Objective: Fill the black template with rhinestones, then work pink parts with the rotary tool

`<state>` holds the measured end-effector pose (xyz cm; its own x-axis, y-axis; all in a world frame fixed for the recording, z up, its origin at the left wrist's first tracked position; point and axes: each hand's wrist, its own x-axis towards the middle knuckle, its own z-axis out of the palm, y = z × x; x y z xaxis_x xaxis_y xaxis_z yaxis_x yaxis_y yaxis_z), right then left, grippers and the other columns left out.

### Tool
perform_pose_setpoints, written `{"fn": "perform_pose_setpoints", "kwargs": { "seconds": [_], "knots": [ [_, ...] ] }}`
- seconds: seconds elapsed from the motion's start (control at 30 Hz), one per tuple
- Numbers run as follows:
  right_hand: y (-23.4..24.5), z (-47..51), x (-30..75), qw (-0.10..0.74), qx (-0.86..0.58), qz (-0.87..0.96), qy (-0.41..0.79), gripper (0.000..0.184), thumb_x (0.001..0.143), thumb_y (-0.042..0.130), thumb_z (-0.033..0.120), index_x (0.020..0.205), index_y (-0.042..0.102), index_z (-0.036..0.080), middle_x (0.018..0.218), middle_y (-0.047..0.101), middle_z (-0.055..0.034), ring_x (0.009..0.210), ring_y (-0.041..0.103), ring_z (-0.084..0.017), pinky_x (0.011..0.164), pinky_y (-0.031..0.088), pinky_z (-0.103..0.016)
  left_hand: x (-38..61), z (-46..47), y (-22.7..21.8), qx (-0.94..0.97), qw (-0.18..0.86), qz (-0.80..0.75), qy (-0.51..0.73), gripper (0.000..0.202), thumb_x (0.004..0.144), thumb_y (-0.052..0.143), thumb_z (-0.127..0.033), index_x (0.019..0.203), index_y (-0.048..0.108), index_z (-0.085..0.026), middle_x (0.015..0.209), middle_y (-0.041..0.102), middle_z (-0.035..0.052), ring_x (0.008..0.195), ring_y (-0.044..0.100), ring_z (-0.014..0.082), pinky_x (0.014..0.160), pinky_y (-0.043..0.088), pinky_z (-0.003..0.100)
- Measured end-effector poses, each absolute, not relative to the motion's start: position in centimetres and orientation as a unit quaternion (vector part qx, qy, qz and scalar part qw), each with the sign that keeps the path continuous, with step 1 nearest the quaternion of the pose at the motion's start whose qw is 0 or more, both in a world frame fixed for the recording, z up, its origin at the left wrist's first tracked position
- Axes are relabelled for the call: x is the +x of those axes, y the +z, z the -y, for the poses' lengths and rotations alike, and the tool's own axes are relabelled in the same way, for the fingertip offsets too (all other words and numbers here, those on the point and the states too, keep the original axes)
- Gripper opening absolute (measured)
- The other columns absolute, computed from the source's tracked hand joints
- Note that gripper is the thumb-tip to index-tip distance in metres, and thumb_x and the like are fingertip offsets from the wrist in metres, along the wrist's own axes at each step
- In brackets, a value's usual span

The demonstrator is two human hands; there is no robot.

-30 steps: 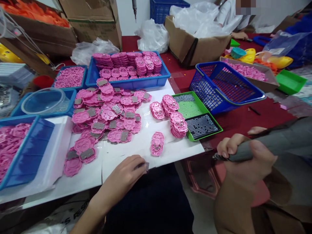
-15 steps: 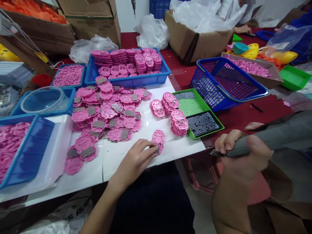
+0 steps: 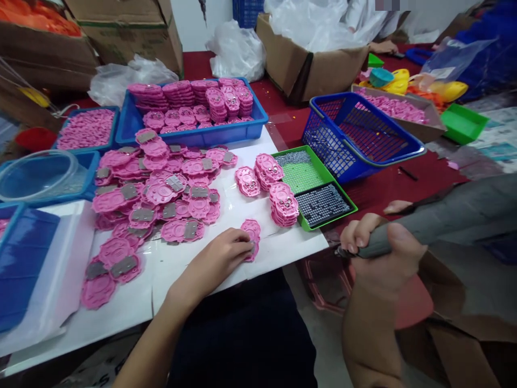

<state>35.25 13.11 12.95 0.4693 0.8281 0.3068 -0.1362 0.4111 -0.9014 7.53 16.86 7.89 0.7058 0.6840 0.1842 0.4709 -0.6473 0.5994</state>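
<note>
My left hand [image 3: 218, 261] rests on the white board [image 3: 278, 250], its fingertips pinched on a single pink plastic piece [image 3: 251, 231] that lies near the board's front edge. My right hand [image 3: 382, 253] is off the table to the right, wrapped around a grey power screwdriver [image 3: 440, 221] whose tip points left. A heap of pink pieces with grey metal plates [image 3: 157, 196] spreads across the board's left half. Short stacks of finished pink pieces [image 3: 283, 202] stand beside a green tray of screws [image 3: 313, 188].
A blue tray of stacked pink pieces [image 3: 194, 110] sits at the back, a blue basket [image 3: 359, 134] to the right, blue bins and a clear bowl [image 3: 36, 175] at left. Cardboard boxes and plastic bags line the far edge. Another person's sleeve shows at top right.
My left hand moved from the board's front edge forward and right onto the single pink piece. The view shifted slightly; my right hand kept its grip on the screwdriver.
</note>
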Motion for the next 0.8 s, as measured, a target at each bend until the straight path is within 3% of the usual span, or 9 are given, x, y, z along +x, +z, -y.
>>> {"fn": "perform_pose_setpoints", "kwargs": {
  "seconds": [0.17,0.37,0.63,0.8],
  "knots": [
    [13.5,-14.1,35.4,0.762,-0.409,0.408,0.293,0.018,0.078,0.057,0.033,0.095,0.053,0.029,0.043,0.048,0.0107,0.029,0.035,-0.013,0.030,0.032,-0.027,7.1,-16.4,6.8,0.891,0.236,-0.306,0.239,0.024,0.102,0.051,-0.017,0.115,0.071,-0.023,0.118,0.069,0.0095,0.106,0.067,0.0205,0.087,0.058,0.033],
    [14.3,-17.1,35.3,0.792,-0.400,0.396,0.235,0.019,0.078,0.058,0.034,0.094,0.050,0.029,0.042,0.046,0.0126,0.028,0.034,-0.011,0.029,0.030,-0.025,8.7,-13.7,5.8,0.870,0.203,-0.353,0.276,0.018,0.100,0.056,-0.017,0.114,0.067,-0.021,0.111,0.066,0.0100,0.100,0.063,0.0231,0.084,0.057,0.039],
    [12.2,-20.5,34.9,0.766,-0.422,0.424,0.237,0.027,0.083,0.058,0.033,0.107,0.050,0.026,0.043,0.047,0.0145,0.028,0.036,-0.010,0.031,0.031,-0.022,12.7,-11.0,4.5,0.829,0.189,-0.404,0.337,0.024,0.098,0.057,-0.014,0.120,0.063,-0.020,0.112,0.064,0.0106,0.103,0.061,0.0255,0.088,0.057,0.045],
    [11.9,-20.7,35.2,0.762,-0.437,0.423,0.222,0.021,0.084,0.058,0.039,0.100,0.052,0.027,0.043,0.044,0.0142,0.028,0.036,-0.009,0.032,0.031,-0.022,14.6,-10.7,4.6,0.842,0.176,-0.389,0.330,0.023,0.097,0.057,-0.011,0.118,0.064,-0.017,0.111,0.067,0.0113,0.103,0.058,0.0281,0.088,0.057,0.048]
  ]
}}
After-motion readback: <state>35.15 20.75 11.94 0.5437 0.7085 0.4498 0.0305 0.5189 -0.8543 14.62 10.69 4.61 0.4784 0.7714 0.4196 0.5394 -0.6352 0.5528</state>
